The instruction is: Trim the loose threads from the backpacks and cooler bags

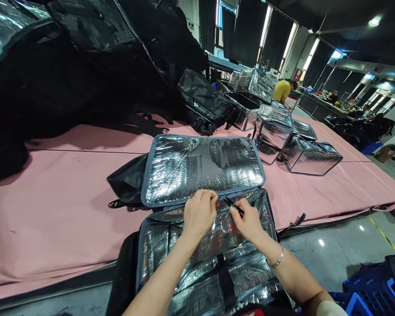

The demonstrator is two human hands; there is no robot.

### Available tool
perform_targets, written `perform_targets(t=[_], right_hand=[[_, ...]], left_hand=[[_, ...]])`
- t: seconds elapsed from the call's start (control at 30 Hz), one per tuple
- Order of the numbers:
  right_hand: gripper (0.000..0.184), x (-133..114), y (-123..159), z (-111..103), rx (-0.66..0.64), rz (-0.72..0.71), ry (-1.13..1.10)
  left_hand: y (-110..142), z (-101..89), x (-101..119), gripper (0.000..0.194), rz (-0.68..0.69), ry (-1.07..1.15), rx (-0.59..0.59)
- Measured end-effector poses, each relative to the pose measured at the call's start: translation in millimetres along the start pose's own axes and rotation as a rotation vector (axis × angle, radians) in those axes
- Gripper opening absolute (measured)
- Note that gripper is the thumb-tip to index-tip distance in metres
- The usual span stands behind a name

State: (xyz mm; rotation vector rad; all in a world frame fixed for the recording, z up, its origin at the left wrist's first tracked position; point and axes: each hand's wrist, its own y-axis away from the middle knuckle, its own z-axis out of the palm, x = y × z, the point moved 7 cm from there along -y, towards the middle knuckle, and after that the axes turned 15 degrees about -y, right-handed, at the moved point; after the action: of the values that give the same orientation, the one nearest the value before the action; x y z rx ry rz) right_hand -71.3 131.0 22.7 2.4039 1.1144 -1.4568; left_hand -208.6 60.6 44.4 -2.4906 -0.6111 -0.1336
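An insulated bag [205,263] lined with silver foil lies open in front of me, its foil-lined lid [197,169] folded back flat on the table. At the grey binding between lid and body, my left hand [201,208] is closed in a pinch; the hand itself hides what is in the fingertips. Just to its right, my right hand [248,219] grips small black thread snips [233,205], whose tips point at the same seam. A dark strap [226,281] crosses the lining inside the bag.
Pink cloth [69,197] covers the long table. Black bags [85,74] are heaped at the left, and several silver-lined bags [312,156] stand behind to the right. A person in yellow [282,91] is farther back. Blue crates [370,281] sit on the floor at right.
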Motion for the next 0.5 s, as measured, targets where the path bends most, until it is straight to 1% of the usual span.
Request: perform_targets(t=[0.1,0.23,0.3,0.4,0.47,0.5], right_hand=[[0.020,-8,-2,7,-0.053,-0.061,0.103],[0.017,-15,-5,14,-0.075,-0.099,0.234],[0.016,-16,-6,15,-0.081,-0.108,0.246],[0.017,-12,-6,12,-0.063,-0.099,0.113],[0.018,-6,-7,8,-0.028,-0.047,-0.067],[0.020,-1,-7,6,-0.011,0.004,-0.186]], left_hand=[[-1,0.9,-1,0.017,-0.005,0.019,-0.010],[-2,3.0,0,0.018,-0.007,0.041,-0.015],[-2,1.8,0,0.018,-0.011,0.058,-0.011],[0,-7.7,-2,0.022,0.001,0.133,0.001],[1,-19.5,-9,0.031,-0.012,0.264,0.032],[2,-25.8,-14,0.036,-0.031,0.316,0.057]])
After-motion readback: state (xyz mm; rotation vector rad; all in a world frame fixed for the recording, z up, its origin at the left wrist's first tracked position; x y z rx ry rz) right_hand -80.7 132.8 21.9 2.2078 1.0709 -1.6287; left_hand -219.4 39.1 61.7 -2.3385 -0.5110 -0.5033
